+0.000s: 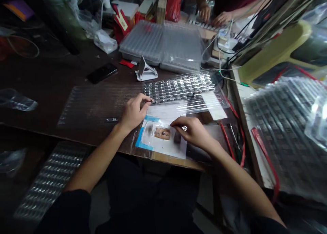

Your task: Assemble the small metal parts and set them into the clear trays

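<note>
My left hand (pixel 134 113) pinches a small metal part at the near left edge of a clear ribbed tray (pixel 166 100). Rows of shiny metal parts (pixel 181 87) fill that tray. Over the right side of a white sheet (pixel 168 150) is my right hand (pixel 191 130), thumb and forefinger pressed together; what is between the tips is too small to make out. Small shiny pieces (pixel 184 128) show beneath its curled fingers. Between the hands, a brown block (pixel 162 133) with a small round metal piece sits on the sheet, bordered by blue tape (pixel 140 138). A single metal part (pixel 111 119) lies left of my left hand.
A ribbed clear tray (pixel 87 101) lies to the left, near a black phone (pixel 102 73) and a white stand (pixel 146 70). Stacked clear trays (pixel 143 39) are behind. A screwdriver (pixel 235 138) and red strips lie right. Another person's hands (pixel 222 18) work at the back.
</note>
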### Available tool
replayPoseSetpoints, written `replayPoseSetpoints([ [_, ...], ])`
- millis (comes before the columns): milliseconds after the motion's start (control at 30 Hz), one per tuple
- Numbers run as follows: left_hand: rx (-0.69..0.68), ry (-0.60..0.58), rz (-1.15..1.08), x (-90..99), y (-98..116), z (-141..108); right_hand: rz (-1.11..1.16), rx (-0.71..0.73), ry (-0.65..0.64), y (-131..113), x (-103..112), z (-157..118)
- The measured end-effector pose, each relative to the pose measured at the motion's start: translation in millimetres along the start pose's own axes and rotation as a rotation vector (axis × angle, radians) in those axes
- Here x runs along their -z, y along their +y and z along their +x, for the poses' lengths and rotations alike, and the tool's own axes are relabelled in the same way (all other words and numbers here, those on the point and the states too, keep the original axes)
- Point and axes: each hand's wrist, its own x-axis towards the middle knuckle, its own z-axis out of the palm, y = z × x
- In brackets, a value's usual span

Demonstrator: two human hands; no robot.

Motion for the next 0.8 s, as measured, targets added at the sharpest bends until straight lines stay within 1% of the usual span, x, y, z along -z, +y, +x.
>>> replayPoseSetpoints([
  [100, -0.038, -0.095, -0.158, -0.3, 20.1, -15.5, 0.024, 0.0, -0.038, -2.5, -21.4, 5.5],
  [167, -0.006, -0.125, -0.193, -3.8, 27.9, -30.9, 0.04, 0.004, -0.048, -1.8, -32.2, 3.3],
  [233, 0.06, -0.125, -0.218, -8.7, 29.1, -46.8, -0.015, 0.021, -0.057, -2.6, -40.1, -1.4],
  [333, 0.145, -0.101, -0.224, -14.7, 23.9, -64.2, -0.243, 0.071, -0.113, -9.2, -48.6, -7.9],
  [400, 0.146, -0.081, -0.196, -16.3, 20.9, -69.0, -0.369, 0.089, -0.152, -14.3, -52.0, -9.5],
  [433, 0.132, -0.076, -0.18, -16.6, 20.3, -69.7, -0.392, 0.091, -0.169, -15.8, -52.1, -9.5],
  [500, 0.084, -0.086, -0.163, -16.6, 20.7, -68.7, -0.351, 0.077, -0.189, -15.0, -47.1, -9.1],
  [600, -0.003, -0.127, -0.152, -17.1, 22.5, -65.8, -0.26, -0.021, -0.146, -5.4, -24.3, -12.0],
  [667, -0.044, -0.149, -0.138, -18.2, 23.1, -64.7, -0.307, -0.14, -0.106, 3.0, -3.7, -17.3],
  [700, -0.054, -0.156, -0.13, -18.8, 23.2, -64.5, -0.352, -0.198, -0.109, 6.8, 5.7, -20.2],
  [767, -0.057, -0.164, -0.113, -19.9, 23.2, -64.5, -0.415, -0.277, -0.166, 12.7, 18.8, -25.1],
  [800, -0.054, -0.168, -0.104, -20.3, 23.4, -64.6, -0.427, -0.295, -0.199, 14.6, 21.9, -26.5],
])
